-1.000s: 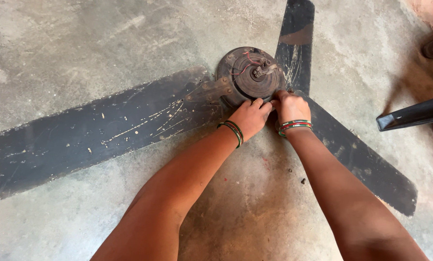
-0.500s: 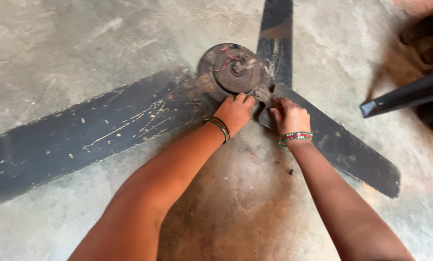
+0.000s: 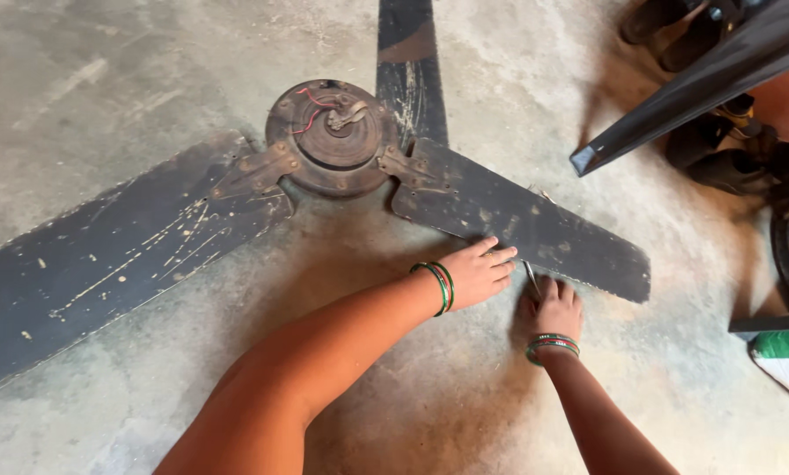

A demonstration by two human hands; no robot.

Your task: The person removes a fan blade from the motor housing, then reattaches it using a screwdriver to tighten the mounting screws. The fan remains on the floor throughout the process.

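An old ceiling fan lies on the concrete floor, its rusty round hub (image 3: 334,136) showing red wires. Three dark, scuffed blades spread from it: one to the left (image 3: 104,255), one to the top (image 3: 407,53), one to the lower right (image 3: 522,220). My left hand (image 3: 480,271) rests flat at the near edge of the lower-right blade, holding nothing. Just right of it, my right hand (image 3: 554,308) is curled on the floor around a thin metal tool (image 3: 531,276) whose tip sticks up between the two hands. Both wrists wear green and red bangles.
A dark metal bar (image 3: 685,88) slants in at the upper right, with dark objects (image 3: 729,158) behind it. A curved black rim (image 3: 786,264) and a green and white item (image 3: 786,356) sit at the right edge.
Both hands have moved away from the hub down to the near edge of the lower-right blade. The right hand now grips a thin metal tool. The view has shifted.
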